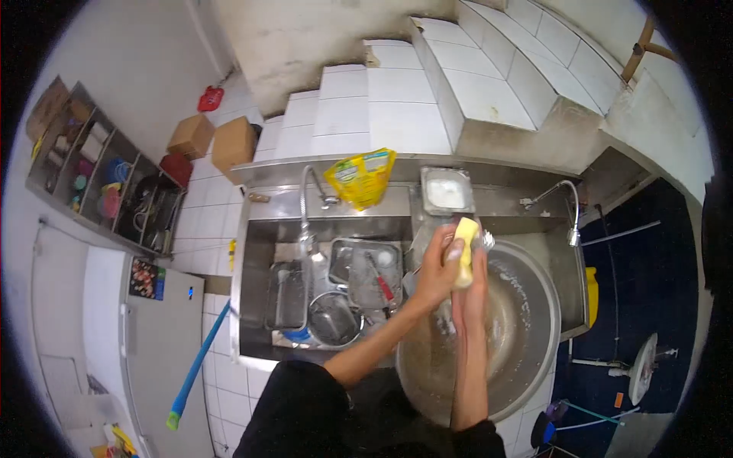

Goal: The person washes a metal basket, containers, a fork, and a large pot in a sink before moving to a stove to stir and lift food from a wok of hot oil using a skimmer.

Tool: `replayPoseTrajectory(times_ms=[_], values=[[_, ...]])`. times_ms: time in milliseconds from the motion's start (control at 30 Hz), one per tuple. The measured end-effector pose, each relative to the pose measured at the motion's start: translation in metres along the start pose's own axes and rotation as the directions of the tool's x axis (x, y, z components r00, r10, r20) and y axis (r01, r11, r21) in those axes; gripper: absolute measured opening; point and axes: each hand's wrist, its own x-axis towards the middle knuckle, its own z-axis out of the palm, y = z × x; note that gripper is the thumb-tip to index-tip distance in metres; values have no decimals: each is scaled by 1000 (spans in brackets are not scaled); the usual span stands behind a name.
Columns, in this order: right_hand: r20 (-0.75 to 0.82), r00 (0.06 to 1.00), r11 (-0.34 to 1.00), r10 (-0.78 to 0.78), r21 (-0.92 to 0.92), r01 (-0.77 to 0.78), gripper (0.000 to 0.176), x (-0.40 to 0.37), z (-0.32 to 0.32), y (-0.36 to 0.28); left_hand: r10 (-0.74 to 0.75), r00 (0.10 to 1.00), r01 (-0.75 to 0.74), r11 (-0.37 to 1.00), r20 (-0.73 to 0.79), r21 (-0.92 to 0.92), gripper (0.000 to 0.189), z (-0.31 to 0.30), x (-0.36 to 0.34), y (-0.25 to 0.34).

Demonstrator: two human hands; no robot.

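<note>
A yellow sponge [465, 252] is held between my two hands, above the back left part of a large round metal basin [523, 336]. My left hand [437, 269] has its fingers and thumb pressed on the sponge's left side. On the other side, my right hand [478, 278] is against the sponge, its fingers partly hidden behind it. Just behind my hands sits a square metal tray [447, 191] with white contents. The basin has whitish suds on its inner wall.
The left sink [263, 237] holds metal trays, a round strainer [334, 319] and a red-handled utensil [385, 288]. A yellow packet [362, 179] lies on the back ledge. Faucets [305, 221] [574, 229] stand on both sides. White tiled steps rise behind.
</note>
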Motion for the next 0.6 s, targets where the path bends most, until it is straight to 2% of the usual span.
replayPoseTrajectory(times_ms=[33,67,133,167,200,267,300,333,367,433,467,533,567,600], values=[[26,1000,998,0,-64,2,42,0,13,3,164,981,-162,987,-106,21,25,-1,-15,7],[55,999,992,-2,-129,9,41,0,26,8,176,977,-173,984,-117,37,25,-8,-22,16],[183,983,993,3,-116,19,36,0,47,22,187,914,-151,981,-361,124,30,-24,-23,30],[245,965,971,97,-236,-38,37,6,46,32,267,855,-213,963,-446,168,30,-35,-21,23],[267,958,972,100,-232,-36,37,5,55,36,284,843,-226,958,-456,179,30,-49,-18,10],[404,907,955,118,-296,8,31,-3,74,47,458,704,-183,855,-542,485,33,-76,-15,-1],[413,904,959,110,-283,12,31,0,71,63,472,701,-191,847,-535,496,33,-88,-13,3],[406,910,944,82,-324,60,30,7,64,88,275,819,-62,915,-504,399,34,-101,-13,13],[400,915,924,48,-366,111,29,5,70,92,65,894,84,948,-443,308,35,-112,-12,20],[434,901,945,-16,-289,156,29,-12,74,76,-69,903,287,833,-425,473,34,-152,-9,-33],[466,882,955,-67,-225,192,30,-19,76,65,280,955,-36,438,-98,898,34,-167,-30,-57],[460,886,940,-61,-272,206,34,-14,66,61,149,962,75,659,-227,749,27,-183,-53,-83],[457,889,957,-22,-246,151,33,-12,59,70,-113,946,285,737,-303,613,24,-182,-59,-74],[451,892,971,14,-218,95,33,-10,51,80,-124,954,272,742,-274,613,24,-173,-58,-67]])
